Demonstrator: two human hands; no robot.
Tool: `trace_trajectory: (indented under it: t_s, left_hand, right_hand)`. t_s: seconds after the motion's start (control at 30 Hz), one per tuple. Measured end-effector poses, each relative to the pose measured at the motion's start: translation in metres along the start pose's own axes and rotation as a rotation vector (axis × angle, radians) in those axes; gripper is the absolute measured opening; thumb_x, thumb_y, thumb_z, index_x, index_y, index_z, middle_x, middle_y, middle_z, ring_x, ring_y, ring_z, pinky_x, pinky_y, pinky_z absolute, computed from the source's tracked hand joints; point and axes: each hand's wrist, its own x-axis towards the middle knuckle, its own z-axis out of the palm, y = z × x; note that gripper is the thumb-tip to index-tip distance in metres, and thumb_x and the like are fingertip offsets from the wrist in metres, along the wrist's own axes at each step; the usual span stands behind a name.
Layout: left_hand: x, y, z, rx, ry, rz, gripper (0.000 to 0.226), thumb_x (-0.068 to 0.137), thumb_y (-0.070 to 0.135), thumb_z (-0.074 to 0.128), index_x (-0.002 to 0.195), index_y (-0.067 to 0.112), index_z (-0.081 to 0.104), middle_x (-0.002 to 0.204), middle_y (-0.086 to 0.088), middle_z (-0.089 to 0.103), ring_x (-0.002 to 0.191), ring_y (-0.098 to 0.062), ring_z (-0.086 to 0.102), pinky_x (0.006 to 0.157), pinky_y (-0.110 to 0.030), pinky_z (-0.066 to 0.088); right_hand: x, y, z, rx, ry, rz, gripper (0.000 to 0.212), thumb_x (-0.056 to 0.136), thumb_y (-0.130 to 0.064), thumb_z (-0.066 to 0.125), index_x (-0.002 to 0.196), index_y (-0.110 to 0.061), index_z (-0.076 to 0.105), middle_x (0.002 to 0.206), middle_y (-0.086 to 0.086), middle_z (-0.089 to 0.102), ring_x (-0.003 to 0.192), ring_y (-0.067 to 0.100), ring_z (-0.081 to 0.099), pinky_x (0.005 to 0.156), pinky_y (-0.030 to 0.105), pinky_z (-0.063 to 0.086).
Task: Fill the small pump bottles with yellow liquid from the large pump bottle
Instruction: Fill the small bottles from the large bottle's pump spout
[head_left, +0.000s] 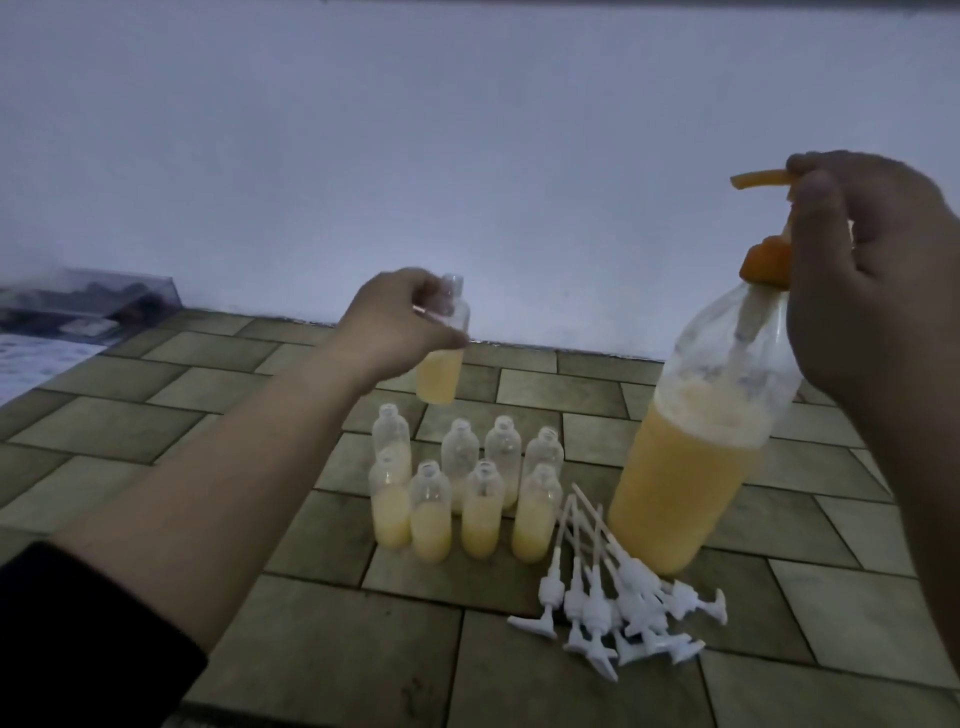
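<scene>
Sleeve: my dark sleeve (78, 639) sat nearest, at the lower left, on my left arm.
Pump heads: a loose pile of white pump heads with dip tubes (623, 597) lay on the tiled floor (322, 649), just in front of the large bottle's base.
Small bottles: eight uncapped small bottles (467, 499) stood in two rows beside the pile; the four in the front row were about half full of yellow liquid, while levels in the back row were mostly hidden.
Large bottle: the large pump bottle (701, 457) stood tilted on the floor to the right of the rows, a little over half full of yellow liquid.
Right hand: my right hand (872, 291) gripped the large bottle's orange pump head (763, 223), fingers curled round it, spout pointing left.
Left hand: my left hand (400, 322) held a ninth small bottle (441, 353) upright in the air behind the rows, fingers wrapped round its upper part; it was about half full and uncapped.
Wall: a pale wall (467, 156) rose behind the floor.
Far left: a clear plastic box (88, 301) rested against the wall; its contents were too dim to tell.
</scene>
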Motion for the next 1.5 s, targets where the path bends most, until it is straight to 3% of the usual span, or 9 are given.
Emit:
trace_trajectory:
  t_s: [0.3, 0.43, 0.6, 0.87, 0.97, 1.1, 1.3, 1.43, 1.5]
  left_hand:
    - [0.014, -0.045, 0.029, 0.141, -0.11, -0.142, 0.038, 0.068, 0.011, 0.078, 0.102, 0.009, 0.062, 0.103, -0.006, 0.064, 0.093, -0.022, 0.061, 0.075, -0.031, 0.049]
    - [0.02, -0.045, 0.038, 0.34, -0.304, -0.153, 0.035, 0.071, 0.011, 0.078, 0.101, 0.012, 0.062, 0.101, -0.002, 0.06, 0.081, -0.012, 0.056, 0.06, -0.022, 0.044]
    - [0.024, -0.051, 0.047, 0.509, -0.459, -0.179, 0.047, 0.074, 0.012, 0.078, 0.117, 0.015, 0.06, 0.123, -0.004, 0.057, 0.102, -0.022, 0.061, 0.078, -0.031, 0.051]
    - [0.025, -0.051, 0.041, 0.618, -0.544, -0.067, 0.061, 0.076, 0.002, 0.072, 0.129, 0.023, 0.052, 0.139, 0.0, 0.045, 0.12, -0.022, 0.049, 0.081, -0.029, 0.046]
    - [0.025, -0.045, 0.04, 0.712, -0.652, 0.028, 0.068, 0.07, 0.01, 0.079, 0.127, 0.035, 0.05, 0.144, 0.004, 0.038, 0.126, -0.022, 0.043, 0.096, -0.038, 0.045]
    - [0.02, -0.041, 0.048, 0.876, -0.745, 0.094, 0.063, 0.068, 0.028, 0.081, 0.123, 0.041, 0.052, 0.144, 0.009, 0.037, 0.133, -0.021, 0.034, 0.104, -0.042, 0.03]
    - [0.014, -0.045, 0.052, 0.937, -0.686, 0.156, 0.055, 0.073, 0.044, 0.074, 0.124, 0.037, 0.054, 0.129, 0.01, 0.052, 0.124, -0.016, 0.044, 0.107, -0.043, 0.019]
    - [0.014, -0.038, 0.032, 0.706, -0.577, 0.088, 0.054, 0.072, 0.039, 0.076, 0.121, 0.032, 0.055, 0.124, 0.007, 0.055, 0.109, -0.015, 0.051, 0.086, -0.03, 0.038]
    - [0.013, -0.032, 0.013, 0.521, -0.477, 0.043, 0.053, 0.065, 0.043, 0.077, 0.113, 0.03, 0.06, 0.116, 0.008, 0.059, 0.103, -0.013, 0.054, 0.082, -0.031, 0.045]
  right_hand:
    - [0.005, 0.01, 0.005, 0.033, 0.022, -0.003, 0.052, 0.095, -0.055, 0.023, 0.119, -0.025, 0.058, 0.12, 0.0, 0.062, 0.111, 0.021, 0.058, 0.096, 0.047, 0.045]
    - [0.007, 0.015, 0.007, 0.044, 0.029, -0.014, 0.044, 0.093, -0.063, 0.023, 0.119, -0.037, 0.046, 0.119, -0.003, 0.062, 0.113, 0.018, 0.057, 0.096, 0.048, 0.045]
    - [0.007, 0.016, 0.006, 0.036, 0.042, -0.021, 0.045, 0.093, -0.065, 0.022, 0.117, -0.037, 0.048, 0.118, -0.003, 0.062, 0.111, 0.019, 0.059, 0.096, 0.048, 0.045]
    - [0.009, 0.019, 0.01, 0.03, 0.056, -0.042, 0.04, 0.095, -0.06, 0.022, 0.118, -0.038, 0.045, 0.118, -0.006, 0.06, 0.111, 0.019, 0.058, 0.095, 0.048, 0.046]
    - [0.01, 0.019, 0.014, 0.013, 0.073, -0.043, 0.044, 0.091, -0.07, 0.019, 0.114, -0.045, 0.047, 0.113, -0.013, 0.058, 0.11, 0.018, 0.058, 0.093, 0.049, 0.047]
    - [0.01, 0.019, 0.014, 0.006, 0.064, -0.032, 0.042, 0.087, -0.075, 0.018, 0.107, -0.054, 0.048, 0.114, -0.015, 0.058, 0.11, 0.017, 0.059, 0.094, 0.049, 0.046]
    - [0.009, 0.018, 0.009, 0.001, 0.064, -0.057, 0.041, 0.095, -0.062, 0.023, 0.114, -0.039, 0.051, 0.113, -0.015, 0.055, 0.11, 0.019, 0.059, 0.095, 0.049, 0.046]
    - [0.004, 0.013, 0.004, -0.006, 0.04, -0.077, 0.047, 0.098, -0.051, 0.027, 0.123, -0.024, 0.057, 0.121, -0.02, 0.045, 0.122, 0.016, 0.051, 0.104, 0.047, 0.039]
    - [0.003, 0.012, 0.002, -0.035, 0.043, -0.082, 0.046, 0.1, -0.042, 0.028, 0.124, -0.017, 0.059, 0.119, -0.017, 0.044, 0.121, 0.006, 0.046, 0.107, 0.046, 0.037]
